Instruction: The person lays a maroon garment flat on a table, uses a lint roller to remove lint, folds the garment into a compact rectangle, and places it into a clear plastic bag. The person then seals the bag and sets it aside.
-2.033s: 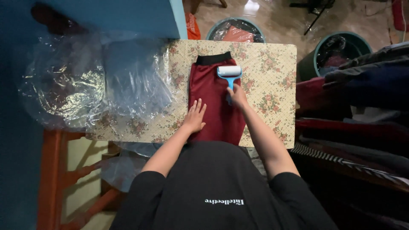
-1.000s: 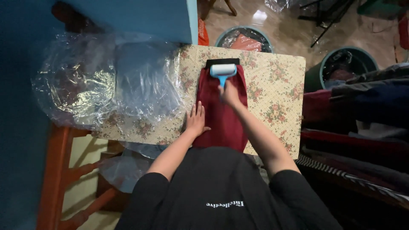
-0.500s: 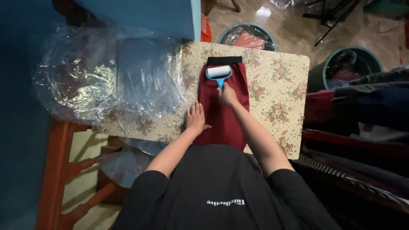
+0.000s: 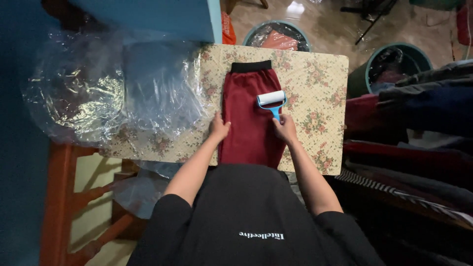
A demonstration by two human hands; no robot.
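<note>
A dark red garment [image 4: 249, 113] with a black waistband lies lengthwise on a flower-patterned table [image 4: 320, 98]. My right hand [image 4: 285, 129] grips the blue handle of a lint roller [image 4: 271, 100], whose white roll rests on the garment's right side, about halfway down. My left hand [image 4: 218, 129] lies flat on the garment's left edge, fingers spread, pinning the cloth to the table.
Crumpled clear plastic sheeting [image 4: 113, 93] covers the table's left part. Two round teal bins [image 4: 276, 35] [image 4: 394, 64] with clothes stand beyond the table. Piled dark garments [image 4: 419, 123] lie at the right. An orange wooden frame [image 4: 59, 197] is at lower left.
My right hand has drawn the lint roller back toward me, from near the waistband to the garment's middle. My left hand has stayed pressed on the left edge.
</note>
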